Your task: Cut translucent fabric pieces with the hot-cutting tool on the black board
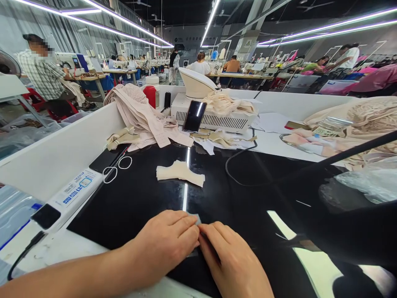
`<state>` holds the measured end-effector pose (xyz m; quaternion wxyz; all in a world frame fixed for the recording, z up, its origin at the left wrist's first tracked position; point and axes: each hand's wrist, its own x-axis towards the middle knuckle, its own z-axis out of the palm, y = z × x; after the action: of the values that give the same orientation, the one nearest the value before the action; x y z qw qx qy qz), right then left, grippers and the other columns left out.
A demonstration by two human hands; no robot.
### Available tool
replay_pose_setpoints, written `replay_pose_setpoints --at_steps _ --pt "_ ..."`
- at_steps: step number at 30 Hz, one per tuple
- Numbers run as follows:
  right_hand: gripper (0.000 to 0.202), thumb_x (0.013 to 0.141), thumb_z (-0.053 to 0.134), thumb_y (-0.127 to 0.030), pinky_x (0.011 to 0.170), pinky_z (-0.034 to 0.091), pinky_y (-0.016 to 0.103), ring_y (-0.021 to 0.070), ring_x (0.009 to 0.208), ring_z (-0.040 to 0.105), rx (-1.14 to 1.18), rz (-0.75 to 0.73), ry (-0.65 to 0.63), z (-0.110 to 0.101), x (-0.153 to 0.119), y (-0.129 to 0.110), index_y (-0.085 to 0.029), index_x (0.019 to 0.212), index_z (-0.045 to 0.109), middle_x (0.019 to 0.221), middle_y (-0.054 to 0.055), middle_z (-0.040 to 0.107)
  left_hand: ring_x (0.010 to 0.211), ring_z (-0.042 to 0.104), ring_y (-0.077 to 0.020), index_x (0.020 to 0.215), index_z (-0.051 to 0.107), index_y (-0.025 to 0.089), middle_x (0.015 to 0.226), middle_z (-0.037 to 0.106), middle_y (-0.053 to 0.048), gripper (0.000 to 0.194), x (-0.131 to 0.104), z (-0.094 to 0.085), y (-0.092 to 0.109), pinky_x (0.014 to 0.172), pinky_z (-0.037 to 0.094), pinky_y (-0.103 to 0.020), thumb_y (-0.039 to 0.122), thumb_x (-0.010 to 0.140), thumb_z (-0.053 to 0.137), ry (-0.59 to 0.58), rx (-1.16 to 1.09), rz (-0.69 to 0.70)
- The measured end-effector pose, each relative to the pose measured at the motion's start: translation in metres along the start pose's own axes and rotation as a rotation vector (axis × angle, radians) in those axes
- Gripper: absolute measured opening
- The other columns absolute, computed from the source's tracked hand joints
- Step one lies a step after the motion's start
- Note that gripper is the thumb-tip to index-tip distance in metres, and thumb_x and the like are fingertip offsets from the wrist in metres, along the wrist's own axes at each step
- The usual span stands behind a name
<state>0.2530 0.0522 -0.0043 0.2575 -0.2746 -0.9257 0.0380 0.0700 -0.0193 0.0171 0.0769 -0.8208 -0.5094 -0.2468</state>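
black worktop (133, 207): spread across the near middle, under both hands.
cream cloth piece (180, 171): lying flat, just far of the hands.
left hand (169, 236): fingers curled in, seemingly pinching the small grey-blue piece (196, 218).
right hand (234, 256): fingertips meeting the left's, seemingly pinching it too.
small grey-blue piece: near middle, mostly hidden by fingers.
step: apparently two-handed fingertip work on it.
next move: calls for light, even finger pressure, i judge.

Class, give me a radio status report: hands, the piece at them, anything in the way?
Left hand and right hand close together. Small greyish piece at them, mostly hidden. Cream piece lies ahead, apart from both.
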Motion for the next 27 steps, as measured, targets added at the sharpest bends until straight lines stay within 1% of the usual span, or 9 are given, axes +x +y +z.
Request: replay_pose_setpoints --at_steps 2,4,11,16,19,23,27 --pt "0.022 0.105 0.042 -0.023 0.064 0.047 0.031 0.0174 0.068 0.062 0.012 -0.005 0.013 0.001 0.000 0.000 -0.024 0.094 0.061 0.081 0.001 0.065 0.105 0.071 -0.0199 0.108 0.065 0.009 0.114 0.075 -0.009 0.025 0.000 0.002 0.000 0.092 0.059 -0.033 0.020 0.108 0.042 0.059 0.029 0.021" --pt "0.021 0.105 0.043 -0.023 0.064 0.048 0.031 0.0175 0.068 0.062 0.019 -0.010 0.023 0.001 0.000 0.001 -0.024 0.095 0.061 0.081 0.001 0.065 0.103 0.072 -0.0188 0.105 0.065 0.009 0.111 0.076 -0.007 0.026 -0.001 0.003 0.000 0.090 0.060 -0.031 0.020 0.108 0.042 0.083 0.042 0.031" --pt "0.016 0.104 0.045 -0.020 0.065 0.049 0.031 0.0178 0.069 0.062 0.041 -0.017 0.001 0.002 -0.002 0.003 -0.024 0.098 0.061 0.082 0.000 0.065 0.104 0.072 -0.0180 0.107 0.065 0.010 0.111 0.076 -0.007 0.026 -0.001 0.002 0.000 0.090 0.060 -0.030 0.020 0.109 0.042 0.071 0.048 0.023" --pt "0.017 0.104 0.046 -0.020 0.065 0.050 0.031 0.0178 0.069 0.063 0.036 -0.015 0.006 0.002 -0.001 0.003 -0.024 0.097 0.061 0.082 0.001 0.065 0.103 0.072 -0.0172 0.106 0.065 0.010 0.109 0.076 -0.006 0.029 0.000 0.002 -0.001 0.089 0.061 -0.030 0.022 0.110 0.038 0.074 0.051 0.031" --pt "0.019 0.105 0.044 -0.022 0.065 0.052 0.031 0.0177 0.068 0.064 0.039 -0.002 0.004 -0.001 0.001 0.001 -0.024 0.098 0.062 0.082 0.001 0.066 0.102 0.072 -0.0170 0.106 0.065 0.011 0.108 0.075 -0.006 0.029 0.000 0.004 -0.002 0.088 0.061 -0.030 0.022 0.110 0.038 0.081 0.051 0.034" --pt "0.023 0.106 0.040 -0.026 0.063 0.056 0.031 0.0174 0.069 0.067 0.060 0.009 0.038 -0.007 0.004 -0.001 -0.025 0.103 0.063 0.083 0.001 0.069 0.098 0.072 -0.0170 0.103 0.065 0.012 0.106 0.076 -0.006 0.030 0.001 0.004 -0.002 0.085 0.061 -0.029 0.022 0.110 0.038 0.116 0.041 0.038" --pt "0.023 0.106 0.041 -0.029 0.065 0.059 0.031 0.0171 0.071 0.070 0.072 0.035 0.055 -0.012 0.006 -0.002 -0.026 0.102 0.064 0.084 -0.001 0.070 0.098 0.072 -0.0181 0.105 0.065 0.012 0.108 0.076 -0.006 0.030 0.001 0.004 -0.002 0.082 0.062 -0.030 0.023 0.110 0.038 0.094 0.053 0.034"
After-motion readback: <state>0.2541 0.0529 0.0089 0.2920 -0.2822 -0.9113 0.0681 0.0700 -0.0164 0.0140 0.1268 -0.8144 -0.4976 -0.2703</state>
